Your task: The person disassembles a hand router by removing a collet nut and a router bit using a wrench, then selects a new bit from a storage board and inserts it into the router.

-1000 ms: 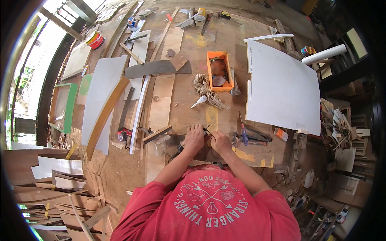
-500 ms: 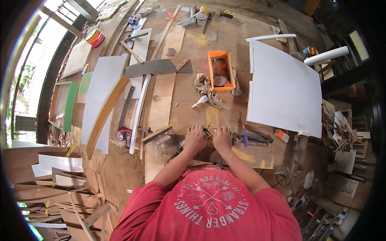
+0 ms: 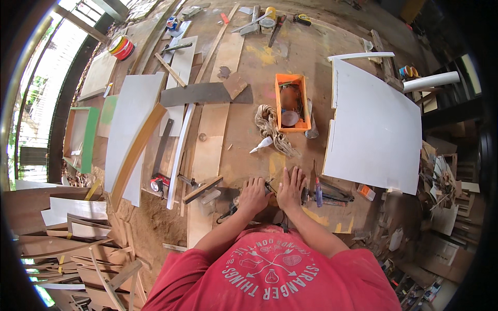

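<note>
While both hands worked close together at the near edge of the cluttered wooden counter [image 3: 249,129], left hand [image 3: 253,196] seen curled over a small dark tool [image 3: 268,186], fingers closed around it though the grip itself mostly hidden. Right hand [image 3: 289,189] pressed flat just beside it, fingers [image 3: 295,175] spread wide and holding nothing, palm down on the board. Dark tool lay between the two hands, touching the left; its exact kind too small to tell. Blue-handled screwdriver [image 3: 318,193] rested just right of the right hand, beside other dark hand tools. Farther back stood an orange plastic bin [image 3: 293,102], with a coil of rope [image 3: 270,127] against its left side and a small white glue bottle [image 3: 261,145] below the rope. Large white panel [image 3: 371,135] filled the right of the counter, well apart from the hands. To the left lay a long white board [image 3: 129,122] with a curved wooden strip [image 3: 136,147] across it, and a red tape measure [image 3: 157,183] near the counter's front. Red-and-yellow can [image 3: 121,47] stood at the far left corner.
</note>
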Available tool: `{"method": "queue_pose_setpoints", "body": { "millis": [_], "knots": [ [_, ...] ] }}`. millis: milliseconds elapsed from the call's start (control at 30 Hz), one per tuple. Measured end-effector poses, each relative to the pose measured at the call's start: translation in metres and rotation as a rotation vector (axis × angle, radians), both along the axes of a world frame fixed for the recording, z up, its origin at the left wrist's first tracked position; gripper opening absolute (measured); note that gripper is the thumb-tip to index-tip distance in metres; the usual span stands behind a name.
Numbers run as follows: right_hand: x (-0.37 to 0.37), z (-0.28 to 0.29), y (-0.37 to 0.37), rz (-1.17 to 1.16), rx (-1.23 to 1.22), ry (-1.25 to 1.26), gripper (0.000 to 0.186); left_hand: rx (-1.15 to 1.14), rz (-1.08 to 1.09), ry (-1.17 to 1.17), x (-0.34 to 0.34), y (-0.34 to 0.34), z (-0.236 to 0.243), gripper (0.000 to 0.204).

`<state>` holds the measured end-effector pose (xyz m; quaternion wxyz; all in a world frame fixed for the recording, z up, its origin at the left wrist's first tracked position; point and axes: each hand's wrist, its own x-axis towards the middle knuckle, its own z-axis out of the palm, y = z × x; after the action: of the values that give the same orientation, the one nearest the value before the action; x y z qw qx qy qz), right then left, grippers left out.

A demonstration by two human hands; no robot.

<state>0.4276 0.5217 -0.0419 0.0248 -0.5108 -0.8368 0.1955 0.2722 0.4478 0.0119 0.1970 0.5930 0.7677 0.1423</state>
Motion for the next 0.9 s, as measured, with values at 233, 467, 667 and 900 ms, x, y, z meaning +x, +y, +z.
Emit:
{"method": "queue_pose_setpoints", "body": {
  "millis": [233, 467, 667, 900],
  "knots": [
    [0.001, -0.004, 0.002, -0.001, 0.038, 0.021, 0.07, -0.015, -0.008, -0.003, -0.001, 0.004, -0.003, 0.053],
    [-0.002, -0.001, 0.006, -0.01, 0.012, 0.032, 0.069, -0.006, -0.007, -0.035, -0.003, 0.008, 0.003, 0.052],
    [-0.002, 0.0, 0.006, -0.015, 0.012, 0.049, 0.068, -0.039, -0.005, -0.034, -0.003, 0.009, 0.002, 0.052],
    [-0.001, 0.004, 0.006, -0.012, -0.018, 0.077, 0.065, -0.026, 0.01, 0.01, -0.002, 0.009, 0.007, 0.05]
  ]
}}
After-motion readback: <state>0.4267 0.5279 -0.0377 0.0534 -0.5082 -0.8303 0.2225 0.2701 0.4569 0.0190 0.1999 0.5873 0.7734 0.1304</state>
